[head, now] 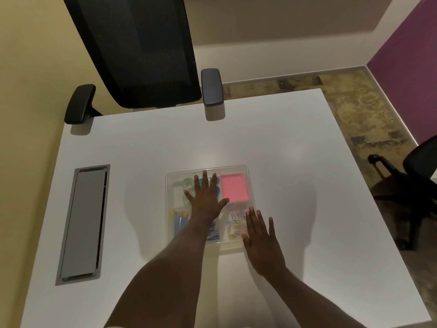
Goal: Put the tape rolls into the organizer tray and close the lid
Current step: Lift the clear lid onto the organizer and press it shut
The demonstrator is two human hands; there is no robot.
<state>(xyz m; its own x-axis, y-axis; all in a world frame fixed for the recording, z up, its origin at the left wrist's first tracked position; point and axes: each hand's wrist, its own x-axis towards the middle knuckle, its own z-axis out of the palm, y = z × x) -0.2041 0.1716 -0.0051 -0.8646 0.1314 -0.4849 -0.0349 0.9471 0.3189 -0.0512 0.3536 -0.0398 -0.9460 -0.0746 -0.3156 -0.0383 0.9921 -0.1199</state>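
A clear plastic organizer tray [246, 170] lies mid-table with its translucent lid down over it. My left hand [205, 197] lies flat on the lid's middle, fingers spread. My right hand [261, 235] rests flat on the tray's near right corner, fingers apart. Through the lid I see clear tape rolls [186, 185] in the far left compartment, a pink sticky-note pad [234, 187] at far right, coloured paper clips [235, 221] at near right and blue and yellow items [181, 221] at near left. Parts of the tray's middle are hidden under my left hand.
The white table [295, 143] carries a grey cable hatch [82, 223] at the left. A black mesh office chair [142, 50] stands at the far edge. Another black chair [413, 185] stands off the table's right side.
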